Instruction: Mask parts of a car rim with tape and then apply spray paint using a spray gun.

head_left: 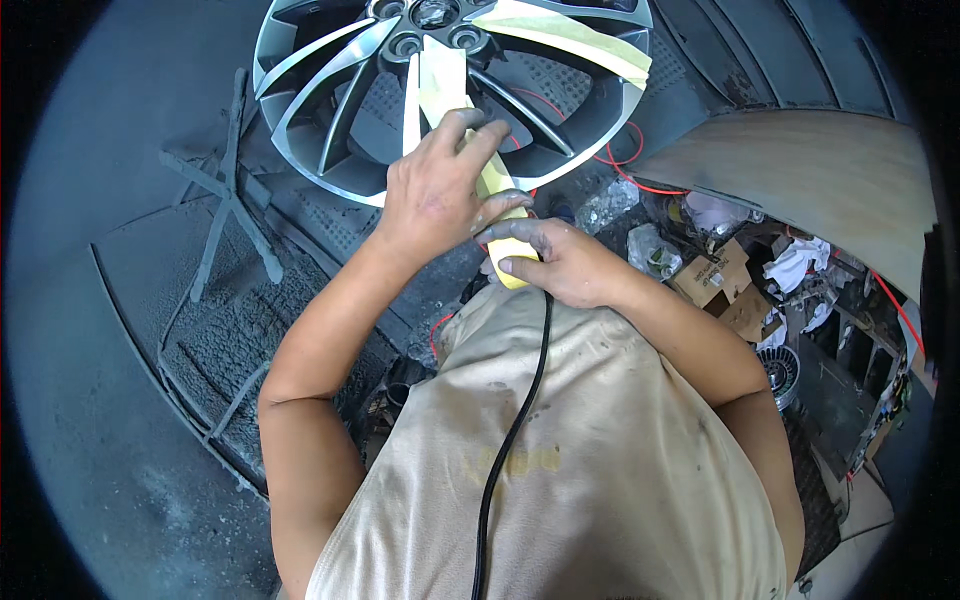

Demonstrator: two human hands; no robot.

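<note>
A silver and dark grey car wheel rim [345,185] with several spokes fills the top middle. Pale yellow masking tape [443,75] covers a spoke pointing toward me and runs down past the rim's edge. My left hand [435,190] is over this spoke, its fingers bent and its thumb against the tape. Just below, my right hand [565,260] pinches the yellow lower end of the tape; whether that end is a roll is hard to tell. More masking tape [565,35] lies along another spoke at the upper right.
To the left stands a dusty cross-shaped stand [228,190]. A red hose [640,180] winds over the floor behind the rim. Cardboard boxes [715,275], plastic and scraps are heaped at right, below a curved tan panel [800,165]. A black cable [512,440] hangs down my front.
</note>
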